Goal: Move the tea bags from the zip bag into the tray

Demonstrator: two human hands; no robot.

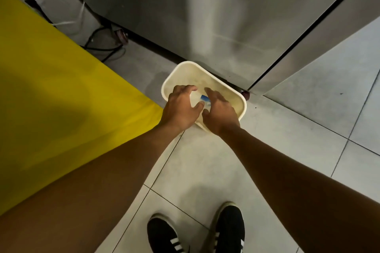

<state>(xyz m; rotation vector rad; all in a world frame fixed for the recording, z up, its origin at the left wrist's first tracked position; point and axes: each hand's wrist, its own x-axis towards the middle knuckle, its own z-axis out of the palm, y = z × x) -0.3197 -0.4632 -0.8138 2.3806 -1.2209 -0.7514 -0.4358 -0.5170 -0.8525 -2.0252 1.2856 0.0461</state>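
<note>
View from the head camera, looking down at a tiled floor [267, 150]. A cream plastic tray [216, 77], rectangular with rounded corners, sits on the floor at the foot of a stainless-steel appliance [185, 16]; its long axis runs from about 10 o'clock to 4 o'clock, and its far rim lies just beside the appliance base.

Both hands reach over the near half of the tray. The left hand [182, 108] has fingers curved and spread, thumb toward the right hand. The right hand [220, 113] has its forefinger extended toward 11 o'clock. Between them lies a pale, translucent item with a small blue tag [205, 98], likely a tea bag or the mouth of the zip bag; blur prevents telling which. The blue tag's long axis points from roughly 10 o'clock to 4 o'clock, parallel to the tray. The fingertips of both hands appear to touch this item, but whether either grip is clenched on it or released cannot be told.

At 9 o'clock a yellow sheet [61, 88] covers a large surface. At 11 o'clock a wall socket [30, 0] carries a black cable [98, 45] that trails over the floor. At 6 o'clock stand two black shoes [229, 230] with white stripes.
</note>
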